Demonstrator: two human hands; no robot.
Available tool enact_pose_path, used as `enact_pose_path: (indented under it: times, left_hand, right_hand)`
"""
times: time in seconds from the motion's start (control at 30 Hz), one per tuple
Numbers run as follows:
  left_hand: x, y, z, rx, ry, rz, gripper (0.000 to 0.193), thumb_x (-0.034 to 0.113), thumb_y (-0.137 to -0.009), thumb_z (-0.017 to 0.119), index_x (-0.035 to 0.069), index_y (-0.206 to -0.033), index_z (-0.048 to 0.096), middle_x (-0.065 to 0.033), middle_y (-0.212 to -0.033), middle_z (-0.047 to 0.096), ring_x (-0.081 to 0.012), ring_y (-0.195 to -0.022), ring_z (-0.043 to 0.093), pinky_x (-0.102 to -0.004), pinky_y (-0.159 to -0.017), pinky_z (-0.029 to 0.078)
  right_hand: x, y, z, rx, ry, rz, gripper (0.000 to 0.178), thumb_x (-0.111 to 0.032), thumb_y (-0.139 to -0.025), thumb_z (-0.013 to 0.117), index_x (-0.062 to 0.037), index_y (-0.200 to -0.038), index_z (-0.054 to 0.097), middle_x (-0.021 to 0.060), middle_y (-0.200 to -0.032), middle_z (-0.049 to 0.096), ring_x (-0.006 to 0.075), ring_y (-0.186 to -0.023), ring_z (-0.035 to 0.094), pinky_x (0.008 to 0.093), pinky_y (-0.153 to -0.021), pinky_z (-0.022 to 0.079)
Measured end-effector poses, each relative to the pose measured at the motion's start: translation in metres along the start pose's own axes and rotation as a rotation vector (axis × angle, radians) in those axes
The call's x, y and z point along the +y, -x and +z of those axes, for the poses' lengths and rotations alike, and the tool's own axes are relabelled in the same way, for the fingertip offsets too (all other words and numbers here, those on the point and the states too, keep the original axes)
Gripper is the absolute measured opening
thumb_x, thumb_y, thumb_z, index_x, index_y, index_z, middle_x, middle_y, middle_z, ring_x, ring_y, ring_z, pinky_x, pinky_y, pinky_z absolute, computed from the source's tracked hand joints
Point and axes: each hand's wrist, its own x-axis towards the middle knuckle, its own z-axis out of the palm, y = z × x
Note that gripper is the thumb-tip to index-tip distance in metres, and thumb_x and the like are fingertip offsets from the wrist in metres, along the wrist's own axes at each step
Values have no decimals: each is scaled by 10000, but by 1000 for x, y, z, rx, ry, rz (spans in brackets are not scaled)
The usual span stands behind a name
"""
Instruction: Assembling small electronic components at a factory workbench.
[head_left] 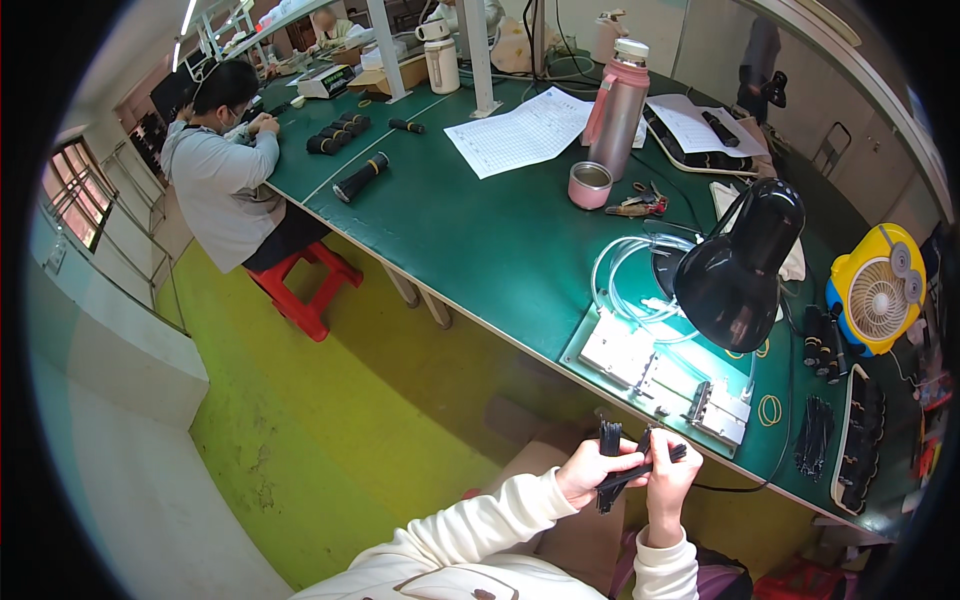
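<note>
In my left hand (588, 472) is a bundle of thin black strips (609, 438), its ends sticking out above and below the fingers. My right hand (668, 478) is closed close beside it, fingertips pinching more black strips (676, 453) that lie across toward the left hand. Both hands are over my lap, just off the table's front edge. Beyond them, a metal fixture (622, 352) with small blocks sits on a base plate, brightly lit by a black desk lamp (738, 270). Clear tubing (604, 275) coils behind the fixture.
A yellow fan (880, 290), black bundles and a white tray (848, 470) stand at the right. Farther back are a steel thermos (620, 110), a pink cup (590, 186), pliers (640, 204) and paper sheets (520, 130). A co-worker (225, 150) sits on a red stool at left.
</note>
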Motion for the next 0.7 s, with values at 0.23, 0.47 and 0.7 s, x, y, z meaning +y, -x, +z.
enact_pose_path:
  times: [0.23,0.47,0.7]
  left_hand:
    - [-1,0,0,-9,5,4,156,72,-794,548,-48,-895,559,-113,-831,582,-171,-721,592,-266,-683,509]
    - [2,0,0,22,-16,16,146,48,-791,542,-45,-903,556,-112,-844,582,-174,-739,591,-268,-687,509]
    - [-3,-3,-3,16,50,0,156,53,-792,543,-43,-914,552,-112,-847,583,-175,-737,592,-270,-685,510]
  right_hand:
    - [1,0,-1,9,6,-12,105,-18,-771,538,51,-702,578,1,-546,511,44,-472,424,171,-444,321]
    - [2,-4,2,8,32,-24,99,-17,-770,543,49,-712,588,1,-548,516,45,-476,430,174,-445,328]
    - [0,-5,4,21,9,-14,91,-12,-771,545,47,-728,599,2,-550,522,45,-476,432,175,-446,330]
